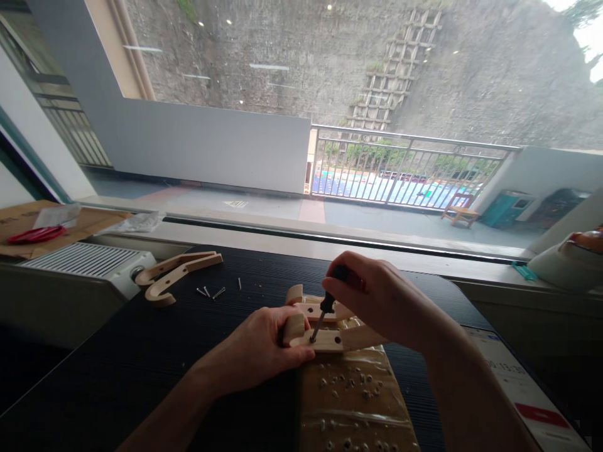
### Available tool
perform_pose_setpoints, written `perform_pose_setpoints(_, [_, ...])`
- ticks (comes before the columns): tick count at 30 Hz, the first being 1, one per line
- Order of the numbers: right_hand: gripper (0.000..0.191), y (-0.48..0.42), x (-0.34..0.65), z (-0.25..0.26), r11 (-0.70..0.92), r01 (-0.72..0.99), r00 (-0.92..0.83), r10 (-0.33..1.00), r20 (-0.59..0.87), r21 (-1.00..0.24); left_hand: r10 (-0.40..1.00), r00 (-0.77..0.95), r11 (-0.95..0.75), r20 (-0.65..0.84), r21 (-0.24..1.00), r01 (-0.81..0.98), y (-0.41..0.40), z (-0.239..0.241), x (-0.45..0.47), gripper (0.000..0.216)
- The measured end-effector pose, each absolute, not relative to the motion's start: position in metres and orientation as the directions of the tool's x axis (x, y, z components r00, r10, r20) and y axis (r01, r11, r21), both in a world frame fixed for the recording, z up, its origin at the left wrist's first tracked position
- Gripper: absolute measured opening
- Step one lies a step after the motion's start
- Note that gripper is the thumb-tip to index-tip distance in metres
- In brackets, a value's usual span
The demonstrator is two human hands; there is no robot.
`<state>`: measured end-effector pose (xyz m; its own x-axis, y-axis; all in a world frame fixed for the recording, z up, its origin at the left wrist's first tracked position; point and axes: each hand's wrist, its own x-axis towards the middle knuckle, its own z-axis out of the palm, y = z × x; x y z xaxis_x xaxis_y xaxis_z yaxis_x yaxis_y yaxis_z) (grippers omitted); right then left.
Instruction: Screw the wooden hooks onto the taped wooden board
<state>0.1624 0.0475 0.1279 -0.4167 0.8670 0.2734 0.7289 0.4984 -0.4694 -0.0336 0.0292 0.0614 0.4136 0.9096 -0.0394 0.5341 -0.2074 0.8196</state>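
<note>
My right hand (377,295) is closed around the dark handle of a screwdriver (321,317), its shaft slanting down to a hole near the curled end of a wooden hook (325,341). My left hand (257,348) grips that curled end, thumb along the near side. Just behind lies a second wooden hook (308,310), partly hidden by my hands. Both hooks rest on a wooden board (351,408) wrapped in clear tape and dotted with holes. The hook's far end is covered by my right hand. A dark hole shows in the wood right of the screwdriver tip.
Two more wooden hooks (181,274) lie on the black table (226,263) at left, near several loose screws (217,292). A phone-like screen (513,370) sits at the right edge. Behind are a radiator (94,263), cardboard (94,223) and a window ledge (292,242).
</note>
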Motion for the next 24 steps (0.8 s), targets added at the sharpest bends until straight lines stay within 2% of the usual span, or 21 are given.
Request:
perform_pose_setpoints(8, [0.012,0.037,0.164,0.135,0.589,0.658,-0.531,0.805,0.265,-0.469,0.881,0.471,-0.244,-0.041,0.814,0.527,0.031,0.058,-0.036,0.020])
perform_pose_setpoints(13, [0.015,0.041,0.160,0.130,0.528,0.691,-0.469,0.847,0.250,-0.494,0.888,0.459,-0.243,-0.043,0.803,0.544,0.030,0.059,-0.036,0.022])
perform_pose_setpoints(18, [0.021,0.043,0.158,0.129,0.497,0.741,-0.407,0.867,0.287,-0.451,0.886,0.461,-0.229,-0.057,0.810,0.540,0.029,0.059,-0.035,0.021])
perform_pose_setpoints(24, [0.015,0.034,0.163,0.139,0.584,0.661,-0.531,0.808,0.256,-0.471,0.882,0.470,-0.246,-0.037,0.814,0.526,0.029,0.061,-0.035,0.019])
